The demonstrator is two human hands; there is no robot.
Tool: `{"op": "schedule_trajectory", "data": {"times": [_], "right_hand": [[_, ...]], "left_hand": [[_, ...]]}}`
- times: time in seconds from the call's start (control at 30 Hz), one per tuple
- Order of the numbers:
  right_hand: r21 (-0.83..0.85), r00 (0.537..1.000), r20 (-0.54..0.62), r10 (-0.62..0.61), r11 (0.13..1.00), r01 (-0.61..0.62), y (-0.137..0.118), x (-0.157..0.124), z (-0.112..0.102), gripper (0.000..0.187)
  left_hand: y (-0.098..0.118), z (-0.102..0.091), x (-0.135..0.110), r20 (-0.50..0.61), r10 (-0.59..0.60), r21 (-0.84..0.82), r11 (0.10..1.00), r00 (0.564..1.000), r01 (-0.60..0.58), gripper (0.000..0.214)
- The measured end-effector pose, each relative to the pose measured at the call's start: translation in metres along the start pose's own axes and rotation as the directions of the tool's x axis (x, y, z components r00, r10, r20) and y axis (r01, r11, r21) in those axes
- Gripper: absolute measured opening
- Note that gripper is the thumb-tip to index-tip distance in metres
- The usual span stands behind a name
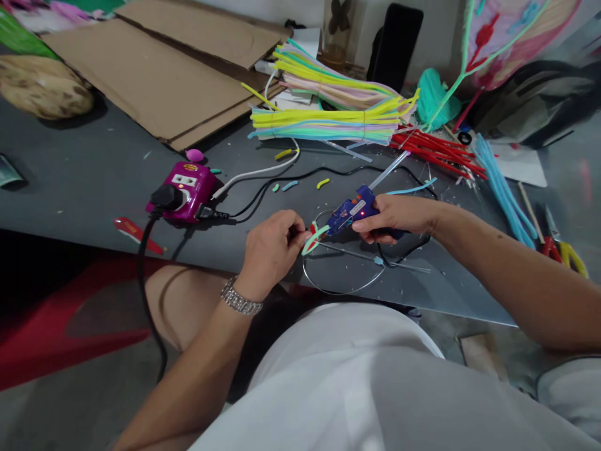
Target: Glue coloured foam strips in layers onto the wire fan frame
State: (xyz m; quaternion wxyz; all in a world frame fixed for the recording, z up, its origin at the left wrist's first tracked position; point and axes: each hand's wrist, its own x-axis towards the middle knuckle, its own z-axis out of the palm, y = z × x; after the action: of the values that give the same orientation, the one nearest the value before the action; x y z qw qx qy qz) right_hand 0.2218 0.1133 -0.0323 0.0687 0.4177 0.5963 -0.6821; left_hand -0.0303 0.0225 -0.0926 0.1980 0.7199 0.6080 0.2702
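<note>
Seen from the head camera, the left hand (275, 247) pinches a short green and red pipe cleaner (315, 237) at the rim of a wire ring (335, 293) lying on the grey table (94, 169). The right hand (399, 216) grips a blue glue gun (350, 212), its nozzle right at that pipe cleaner. A purple power strip (185, 188) sits to the left, and bright bundles (338, 119) lie beyond.

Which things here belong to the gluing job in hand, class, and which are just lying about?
In hand:
left hand pinching a green pipe cleaner piece
right hand gripping the blue glue gun
wire ring under both
purple power strip, plugs in

Lying about:
cardboard sheets
bundled pipe cleaners
red sticks
scissors
</note>
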Motion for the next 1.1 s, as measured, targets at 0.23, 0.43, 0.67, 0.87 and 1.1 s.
{"op": "schedule_trajectory", "data": {"times": [0.23,0.43,0.67,0.87,1.1], "right_hand": [[-0.026,0.997,-0.068,-0.040,0.999,0.039,-0.005,-0.007,-0.001,0.044],[-0.189,0.913,-0.400,-0.078,0.982,0.001,0.014,-0.034,0.031,0.047],[-0.483,0.702,-0.596,-0.391,0.872,0.075,0.054,-0.046,0.121,0.023],[-0.804,0.596,-0.436,-0.674,0.590,0.079,0.060,-0.044,0.123,0.022],[-0.916,0.545,-0.343,-0.765,0.401,-0.012,0.060,-0.042,0.122,0.023]], "left_hand": [[0.001,-0.001,0.000,0.005,-0.001,-0.006,1.000,1.000,0.001,0.007],[0.003,-0.003,-0.001,0.005,0.007,-0.051,0.999,1.000,-0.007,0.003],[-0.002,-0.010,0.000,0.090,0.142,-0.210,0.970,0.986,-0.121,0.013],[-0.004,-0.014,0.005,0.168,0.197,-0.178,0.970,0.966,-0.167,0.015],[0.002,-0.018,0.014,0.263,0.154,-0.078,0.987,0.952,-0.138,0.006]]}}
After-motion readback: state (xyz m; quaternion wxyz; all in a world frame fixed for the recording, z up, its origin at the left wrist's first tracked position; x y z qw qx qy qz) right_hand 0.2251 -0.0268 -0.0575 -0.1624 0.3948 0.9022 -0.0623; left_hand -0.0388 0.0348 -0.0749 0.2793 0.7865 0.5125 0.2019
